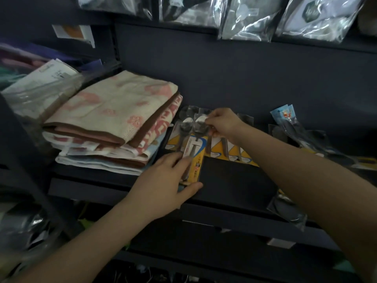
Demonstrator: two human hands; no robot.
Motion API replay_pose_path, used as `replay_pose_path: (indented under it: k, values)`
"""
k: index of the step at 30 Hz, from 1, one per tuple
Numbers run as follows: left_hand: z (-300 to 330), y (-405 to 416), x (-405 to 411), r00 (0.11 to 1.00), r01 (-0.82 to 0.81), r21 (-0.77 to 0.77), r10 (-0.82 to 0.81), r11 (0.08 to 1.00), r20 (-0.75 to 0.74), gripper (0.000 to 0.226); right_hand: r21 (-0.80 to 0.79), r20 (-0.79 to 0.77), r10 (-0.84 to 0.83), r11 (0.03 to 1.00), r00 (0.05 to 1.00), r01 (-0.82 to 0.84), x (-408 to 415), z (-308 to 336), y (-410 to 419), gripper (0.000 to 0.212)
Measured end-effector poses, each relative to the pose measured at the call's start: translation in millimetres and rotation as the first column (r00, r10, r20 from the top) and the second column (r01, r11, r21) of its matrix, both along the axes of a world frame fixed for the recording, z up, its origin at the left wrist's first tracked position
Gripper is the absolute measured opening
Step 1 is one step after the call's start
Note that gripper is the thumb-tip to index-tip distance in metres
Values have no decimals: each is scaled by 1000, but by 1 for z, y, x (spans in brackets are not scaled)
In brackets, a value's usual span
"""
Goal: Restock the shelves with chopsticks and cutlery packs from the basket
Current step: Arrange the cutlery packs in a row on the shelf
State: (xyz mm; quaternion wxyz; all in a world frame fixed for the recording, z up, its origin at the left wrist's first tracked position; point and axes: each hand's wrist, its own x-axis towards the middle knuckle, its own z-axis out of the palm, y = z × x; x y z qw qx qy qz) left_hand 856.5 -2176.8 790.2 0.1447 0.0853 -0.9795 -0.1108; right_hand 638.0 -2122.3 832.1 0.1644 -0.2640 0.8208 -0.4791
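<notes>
**A:** Head view first. Where's the cutlery pack, and how does it lie?

**B:** The cutlery pack [192,152] sits at the centre of the frame on the dark shelf [230,176]. Its long axis runs from the lower centre up toward the back wall, tilted slightly right. The spoon bowls point away, toward the top of the frame; the yellow card end points down toward the shelf's front edge.

**A:** And the hands?

**B:** The left hand [163,186] comes in from the lower left, forearm angled upward. Its fingers lie over the near end of the pack with the thumb curled under it at the shelf edge, so it grips that end. The right hand [222,123] reaches from the lower right, wrist bent, fingertips pinching the far end of the pack by the spoon bowls.

**A:** Materials?

**B:** The pack is clear glossy plastic over a yellow, white and blue card, with shiny metal spoons inside. Similar packs [230,152] lie flat just right of it, under the right wrist. Folded towels [114,123], soft, cream with pink patterns, are stacked left of centre. More crinkled clear-wrapped packets [302,135] lie at the right, and plastic bags [244,19] hang along the top.
</notes>
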Motion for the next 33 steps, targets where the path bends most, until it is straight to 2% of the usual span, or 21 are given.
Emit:
replay_pose_path:
  k: [4,6,9,12,14,16,18,21,22,25,27,30,33]
  values:
    - [2,1,-2,1000,3,-8,-2,1000,24,61,80,-63,11,997,998,-6,-1,-4,-3,23]
    - [4,2,-3,1000,3,-19,-3,1000,17,63,86,-40,64,994,997,-61,1,-3,3,8]
    - [7,4,-5,1000,-23,-87,22,996,-11,77,84,-86,122,990,989,-115,1,8,22,35]
    - [12,11,-9,997,-47,-141,38,989,-63,76,89,-155,271,961,950,-260,4,25,59,38]
    - [18,23,-13,991,-34,-149,14,988,-135,67,236,-250,444,890,861,-390,8,37,95,27]
    - [22,37,-17,982,22,-114,-43,993,-184,58,443,-317,596,781,738,-440,7,42,130,22]
    - [24,53,-23,969,99,-62,-111,993,-222,51,575,-261,683,678,682,-459,2,40,161,23]
    - [22,78,-31,945,168,-58,-178,984,-274,43,622,-24,732,544,681,-562,4,37,197,37]
    - [22,85,-33,941,173,-57,-182,983,-285,41,633,2,749,512,663,-580,6,34,205,46]
    - [23,100,-35,927,165,-31,-166,986,-337,37,709,-140,850,444,508,-548,14,25,209,63]
    - [23,105,-33,907,164,26,-141,986,-396,35,738,-179,874,423,451,-526,20,19,203,65]
    - [22,115,-24,874,130,133,-50,983,-483,35,760,-236,889,421,393,-495,24,21,193,47]
    - [21,129,-14,822,107,257,60,961,-566,36,648,-467,840,538,276,-539,27,35,188,17]
